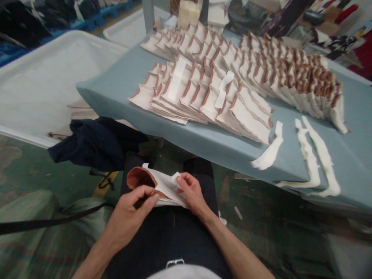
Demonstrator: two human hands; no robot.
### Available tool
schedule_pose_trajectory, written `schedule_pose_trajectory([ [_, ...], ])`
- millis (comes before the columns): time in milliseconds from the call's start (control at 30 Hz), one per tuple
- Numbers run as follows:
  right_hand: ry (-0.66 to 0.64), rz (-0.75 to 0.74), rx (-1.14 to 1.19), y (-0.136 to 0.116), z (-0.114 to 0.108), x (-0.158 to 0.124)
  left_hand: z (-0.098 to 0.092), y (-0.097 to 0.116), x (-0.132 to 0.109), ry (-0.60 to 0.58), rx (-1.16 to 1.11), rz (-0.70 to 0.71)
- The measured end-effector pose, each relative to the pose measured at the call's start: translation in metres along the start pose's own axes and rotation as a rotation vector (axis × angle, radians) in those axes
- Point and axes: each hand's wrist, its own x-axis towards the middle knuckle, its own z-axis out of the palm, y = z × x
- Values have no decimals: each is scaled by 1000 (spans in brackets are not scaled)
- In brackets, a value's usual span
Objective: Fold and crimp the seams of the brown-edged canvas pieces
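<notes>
Left hand (pixel 128 213) is pinching the near edge of the piece (pixel 151 184), fingers closed on it. Piece is lying over the lap, between both hands. Right hand (pixel 192 193) is gripping its white lining at the right side, thumb on top.

No text, label, brand, number or sign can be read anywhere.

The folded piece (pixel 157 184) looks like matt white cloth lined with smooth tan leather; at 12 o'clock, the table cover (pixel 122 83) is matt grey-blue fabric.
</notes>
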Motion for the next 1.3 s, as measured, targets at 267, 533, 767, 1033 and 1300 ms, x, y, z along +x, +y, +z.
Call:
schedule_pose_trajectory([
  [267,-52,-202,-68,-121,-33,-55,-8,42,32,-49,-106,216],
  [533,-111,-365,-378,-144,-2,-83,-4,62,42,-133,-194,240],
  [767,-21,-364,-360,-133,1,-66,7,54,43,-68,-253,189],
  [1033,-24,-316,-323,-129,4,-62,10,52,43,-33,-184,218],
  [1300,32,-334,-387,-119,7,-56,10,47,43,-59,-225,210],
])
